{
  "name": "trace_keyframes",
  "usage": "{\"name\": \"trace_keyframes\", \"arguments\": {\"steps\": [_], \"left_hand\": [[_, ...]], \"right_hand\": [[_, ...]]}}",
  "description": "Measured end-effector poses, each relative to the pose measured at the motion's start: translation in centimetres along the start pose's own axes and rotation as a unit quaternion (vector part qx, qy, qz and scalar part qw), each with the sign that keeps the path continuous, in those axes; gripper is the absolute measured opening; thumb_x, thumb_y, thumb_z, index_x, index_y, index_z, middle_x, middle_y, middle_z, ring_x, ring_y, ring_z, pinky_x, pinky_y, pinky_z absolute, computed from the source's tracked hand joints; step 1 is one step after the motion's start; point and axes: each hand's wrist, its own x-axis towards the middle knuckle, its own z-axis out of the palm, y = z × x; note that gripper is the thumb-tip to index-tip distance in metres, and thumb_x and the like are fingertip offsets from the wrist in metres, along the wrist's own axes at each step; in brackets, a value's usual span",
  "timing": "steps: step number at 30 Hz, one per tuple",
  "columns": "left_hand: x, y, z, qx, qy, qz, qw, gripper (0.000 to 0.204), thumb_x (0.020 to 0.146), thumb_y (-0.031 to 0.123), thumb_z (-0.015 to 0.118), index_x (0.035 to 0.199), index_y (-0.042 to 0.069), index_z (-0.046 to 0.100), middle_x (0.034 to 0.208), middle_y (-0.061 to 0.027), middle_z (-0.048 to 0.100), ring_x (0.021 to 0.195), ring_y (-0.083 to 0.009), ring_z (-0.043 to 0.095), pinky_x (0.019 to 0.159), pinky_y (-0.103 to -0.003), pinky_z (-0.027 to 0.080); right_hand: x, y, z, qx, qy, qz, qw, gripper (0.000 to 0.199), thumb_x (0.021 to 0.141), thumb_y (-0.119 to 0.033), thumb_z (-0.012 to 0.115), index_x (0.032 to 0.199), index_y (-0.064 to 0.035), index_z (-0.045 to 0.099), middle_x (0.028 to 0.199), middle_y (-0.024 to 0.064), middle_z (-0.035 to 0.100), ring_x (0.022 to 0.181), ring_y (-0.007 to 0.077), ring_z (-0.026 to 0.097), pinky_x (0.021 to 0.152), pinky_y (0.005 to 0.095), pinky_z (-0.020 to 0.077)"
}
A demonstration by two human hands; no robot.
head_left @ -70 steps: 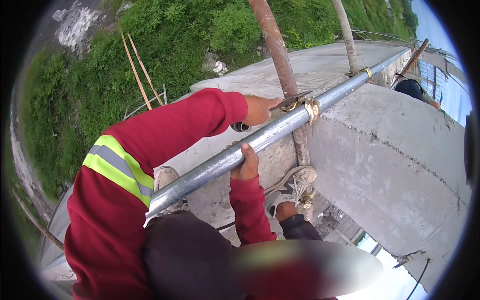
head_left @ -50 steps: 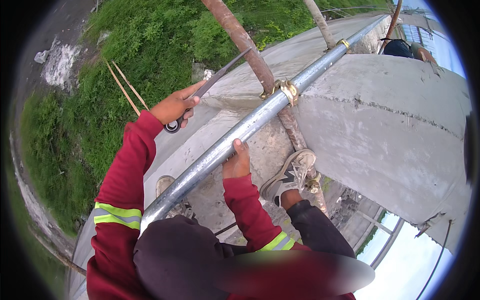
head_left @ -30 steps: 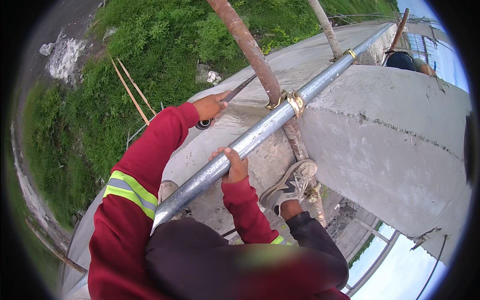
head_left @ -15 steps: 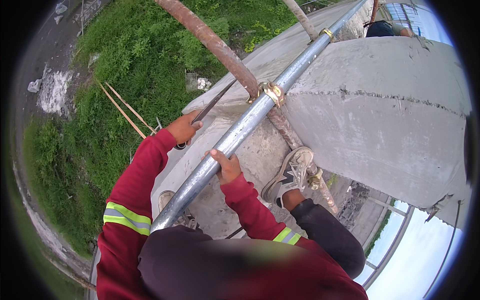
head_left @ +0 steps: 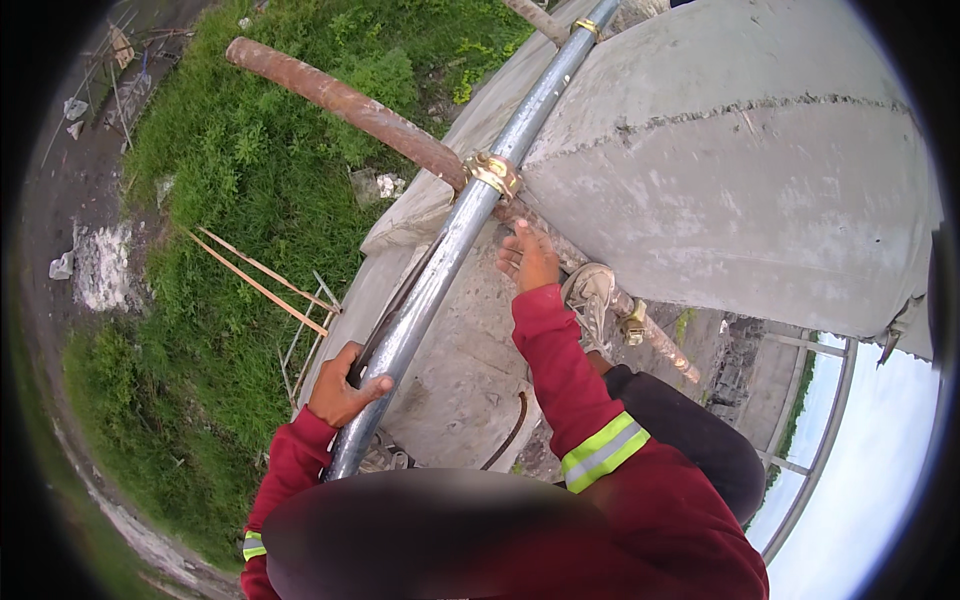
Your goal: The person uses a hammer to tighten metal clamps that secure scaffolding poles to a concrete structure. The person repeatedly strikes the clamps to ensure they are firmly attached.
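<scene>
A silvery steel scaffold pipe (head_left: 440, 260) runs diagonally from beside my legs to the top of the view. My left hand (head_left: 342, 392) is closed around a long, dark, tapered metal tool (head_left: 395, 290), its thumb resting against the pipe. The tool lies along the pipe's left side, partly hidden. My right hand (head_left: 530, 258) is held with fingers apart, just below the brassy coupler (head_left: 492, 175) and close to a rusty pipe (head_left: 350, 105) that crosses under the silvery one. I see nothing in that hand.
A second coupler (head_left: 587, 27) sits farther up the pipe. Curved grey concrete (head_left: 720, 210) rises on the right. My shoe (head_left: 590, 290) is by a lower clamp (head_left: 633, 322) on the rusty pipe. Grass (head_left: 250, 180) lies far below on the left; a bent rusty bar (head_left: 512, 432) is near my legs.
My left hand has drawn down along the pipe with the dark tool, which now lies beside it. The right hand has let go of the pipe and moved up toward the coupler.
</scene>
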Motion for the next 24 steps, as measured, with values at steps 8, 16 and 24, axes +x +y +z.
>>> {"name": "trace_keyframes", "arguments": {"steps": [8,16,24], "left_hand": [[-0.2,0.3,0.3,-0.02,-0.023,-0.026,0.999,0.065,0.072,0.05,0.074,0.105,-0.001,0.05,0.088,-0.0108,0.058,0.082,-0.0173,0.056,0.075,-0.034,0.045],[-0.4,-0.2,1.1,-0.005,0.012,-0.016,1.0,0.064,0.071,0.056,0.072,0.094,0.001,0.05,0.076,-0.0147,0.06,0.068,-0.0233,0.059,0.066,-0.036,0.047],[-0.6,1.1,0.7,0.018,0.02,-0.041,0.999,0.063,0.074,0.057,0.068,0.096,0.001,0.051,0.076,-0.0162,0.061,0.071,-0.0271,0.062,0.067,-0.038,0.048]], "right_hand": [[2.3,-1.6,5.6,0.186,-0.202,0.205,0.939,0.071,0.077,-0.057,0.066,0.112,0.0018,0.05,0.1,0.0166,0.061,0.083,0.0301,0.062,0.077,0.0446,0.053],[3.9,-0.8,6.3,0.25,-0.212,0.099,0.94,0.047,0.081,-0.04,0.069,0.106,-0.0039,0.05,0.094,0.0133,0.063,0.08,0.0264,0.063,0.073,0.0431,0.0537],[2.7,0.4,4.1,0.09,-0.16,0.107,0.977,0.06,0.08,-0.057,0.062,0.115,-0.0096,0.051,0.091,0.0108,0.062,0.082,0.0254,0.061,0.075,0.0385,0.0499]]}}
